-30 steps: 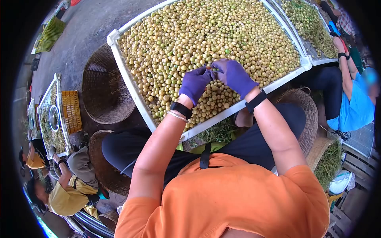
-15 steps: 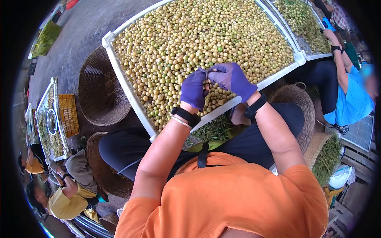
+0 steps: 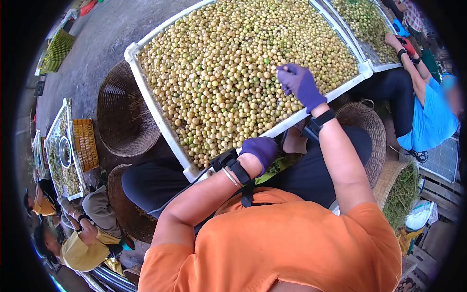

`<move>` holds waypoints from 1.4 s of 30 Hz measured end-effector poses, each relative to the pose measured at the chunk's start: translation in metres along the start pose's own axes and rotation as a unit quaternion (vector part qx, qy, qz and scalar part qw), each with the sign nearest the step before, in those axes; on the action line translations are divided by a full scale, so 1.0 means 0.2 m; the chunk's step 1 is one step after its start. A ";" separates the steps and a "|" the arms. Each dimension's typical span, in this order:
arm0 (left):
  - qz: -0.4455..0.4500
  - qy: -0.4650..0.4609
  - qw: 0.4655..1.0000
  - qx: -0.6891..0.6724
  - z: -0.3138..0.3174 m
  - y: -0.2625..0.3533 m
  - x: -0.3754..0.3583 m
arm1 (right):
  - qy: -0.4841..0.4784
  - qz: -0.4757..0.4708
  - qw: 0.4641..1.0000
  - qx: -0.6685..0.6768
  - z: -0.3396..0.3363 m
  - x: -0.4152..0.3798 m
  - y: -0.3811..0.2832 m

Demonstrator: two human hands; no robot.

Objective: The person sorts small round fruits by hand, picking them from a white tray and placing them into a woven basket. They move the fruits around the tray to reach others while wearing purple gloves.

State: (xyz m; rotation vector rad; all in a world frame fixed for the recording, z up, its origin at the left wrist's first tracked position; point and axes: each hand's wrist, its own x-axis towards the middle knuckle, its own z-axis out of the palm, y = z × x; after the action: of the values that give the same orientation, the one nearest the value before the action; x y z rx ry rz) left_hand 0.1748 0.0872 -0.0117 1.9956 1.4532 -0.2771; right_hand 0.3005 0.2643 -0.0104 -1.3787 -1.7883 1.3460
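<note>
A white-rimmed tray (image 3: 160, 114) full of small round yellow-green fruits (image 3: 219, 73) lies before me. My right hand (image 3: 299, 85), in a purple glove, hovers over the tray's right front part with its fingers curled; whether they hold anything is too small to tell. My left hand (image 3: 260, 151), also in a purple glove, is beyond the tray's near rim, above my lap. Its fingers point down and are hidden from view.
Woven baskets stand left (image 3: 124, 109), lower left (image 3: 129, 209) and right (image 3: 365, 131). A person in blue (image 3: 428, 121) works at a second tray (image 3: 384, 65). People sit at the far left by another tray (image 3: 78, 182) and a yellow crate (image 3: 85, 143).
My hands have parted. The left moved down off the tray to above my lap; the right shifted slightly right, still over the fruits. The neighbour's hands have moved a little.
</note>
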 end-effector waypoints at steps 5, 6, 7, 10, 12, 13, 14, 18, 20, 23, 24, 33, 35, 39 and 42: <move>-0.004 0.107 0.988 -0.113 -0.14 -0.16 0.05 | 0.011 -0.187 0.893 -0.409 0.13 0.04 0.18; -0.028 0.151 0.980 -0.124 -0.13 -0.25 0.12 | 0.004 -0.166 0.884 -0.436 0.14 0.05 0.17; -0.052 0.195 0.970 -0.136 -0.13 -0.34 0.18 | -0.004 -0.158 0.881 -0.445 0.15 0.05 0.17; -0.101 0.239 0.958 -0.125 -0.21 -0.43 0.30 | -0.023 -0.141 0.872 -0.468 0.15 0.06 0.17; -0.120 0.216 0.968 -0.047 -0.25 -0.45 0.34 | -0.026 -0.144 0.867 -0.476 0.14 0.08 0.17; -0.131 0.180 0.975 -0.012 -0.27 -0.47 0.37 | -0.031 -0.146 0.880 -0.452 0.13 0.09 0.17; -0.131 0.174 0.976 0.006 -0.27 -0.47 0.38 | -0.036 -0.146 0.892 -0.427 0.12 0.09 0.16; -0.128 0.158 0.978 0.044 -0.27 -0.46 0.39 | -0.027 0.035 0.999 -0.022 0.01 0.08 0.06; -0.130 0.159 0.978 0.041 -0.28 -0.45 0.38 | -0.036 0.111 0.963 0.241 -0.02 0.07 0.03; -0.134 0.159 0.978 0.019 -0.29 -0.42 0.41 | -0.017 0.057 0.989 0.138 0.03 0.07 0.05; -0.138 0.155 0.978 0.004 -0.31 -0.42 0.41 | -0.015 0.045 0.999 -0.009 0.06 0.06 0.02; -0.130 0.210 0.944 -0.219 -0.27 -0.51 0.30 | -0.064 -0.166 0.883 -0.435 0.24 0.04 0.16; -0.152 0.221 0.942 -0.201 -0.26 -0.51 0.26 | -0.087 -0.157 0.901 -0.394 0.22 0.06 0.13; -0.173 0.208 0.944 -0.190 -0.23 -0.53 0.23 | -0.051 0.021 0.988 -0.142 0.14 0.08 0.07; -0.183 0.200 0.946 -0.179 -0.23 -0.53 0.23 | -0.066 -0.112 0.971 -0.200 0.14 0.06 0.09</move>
State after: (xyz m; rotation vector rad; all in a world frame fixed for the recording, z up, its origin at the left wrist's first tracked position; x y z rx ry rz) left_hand 0.0869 0.1689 -0.0396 1.5338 1.9692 0.2447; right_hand 0.2813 0.2638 -0.0393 -1.2502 -2.3232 1.0130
